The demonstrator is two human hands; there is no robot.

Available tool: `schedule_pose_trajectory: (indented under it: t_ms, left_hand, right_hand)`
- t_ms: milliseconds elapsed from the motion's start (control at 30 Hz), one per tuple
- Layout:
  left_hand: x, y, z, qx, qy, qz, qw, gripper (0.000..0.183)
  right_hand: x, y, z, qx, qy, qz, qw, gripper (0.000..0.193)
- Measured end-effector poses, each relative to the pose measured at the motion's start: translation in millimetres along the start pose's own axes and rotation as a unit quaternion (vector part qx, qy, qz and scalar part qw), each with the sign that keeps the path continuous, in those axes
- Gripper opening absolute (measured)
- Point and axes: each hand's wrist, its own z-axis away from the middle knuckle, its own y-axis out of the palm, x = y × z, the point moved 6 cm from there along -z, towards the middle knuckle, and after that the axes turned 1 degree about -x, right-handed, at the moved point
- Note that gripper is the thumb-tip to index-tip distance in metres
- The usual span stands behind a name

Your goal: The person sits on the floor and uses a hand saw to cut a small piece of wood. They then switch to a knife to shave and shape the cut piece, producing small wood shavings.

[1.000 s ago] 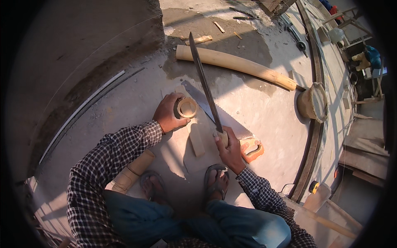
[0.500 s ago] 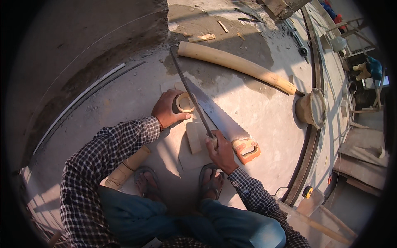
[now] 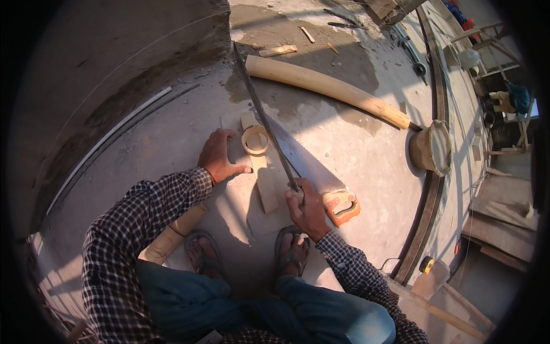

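My right hand (image 3: 308,210) is wrapped round the handle of a long, narrow knife (image 3: 266,123), its dark blade seen nearly edge-on and pointing away from me. A short pale ring, apparently cut bamboo (image 3: 256,153), rests on a flat wooden board (image 3: 264,186) on the floor, left of the blade. Beside that ring my left hand (image 3: 219,157) is open, thumb and fingers apart, touching nothing I can see. Right of the knife lies a handsaw (image 3: 303,160) with an orange-brown handle, partly crossed by the blade.
A long pale pole (image 3: 321,86) lies beyond the saw, near a dirty bucket (image 3: 423,152). Another pale tube (image 3: 177,232) is by my left foot. A concrete block wall (image 3: 143,51) rises at far left. A dark metal rail (image 3: 421,229) curves along the right.
My left hand has let go of the ring and drawn back to the left. The ring stays on the board. The knife remains in my right hand, its blade shifted slightly.
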Motion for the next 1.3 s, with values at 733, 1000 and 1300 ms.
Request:
schedule_pose_trajectory:
  t_ms: [733,1000,1300]
  left_hand:
    - [48.6,-19.0,15.1,0.096,0.021,-0.107,0.989,0.08]
    - [49.4,-14.9,20.8,0.108,0.056,-0.107,0.987,0.078]
    - [-5.2,-18.5,-2.4,0.03,0.029,0.051,0.998,0.1]
  right_hand:
    - [-34.0,19.7,-16.9,0.098,0.028,0.105,0.989,0.026]
    - [-21.9,10.1,-15.7,0.062,0.019,0.03,0.997,0.037]
    - [-26.6,17.3,-13.6,0.104,0.039,0.041,0.993,0.039]
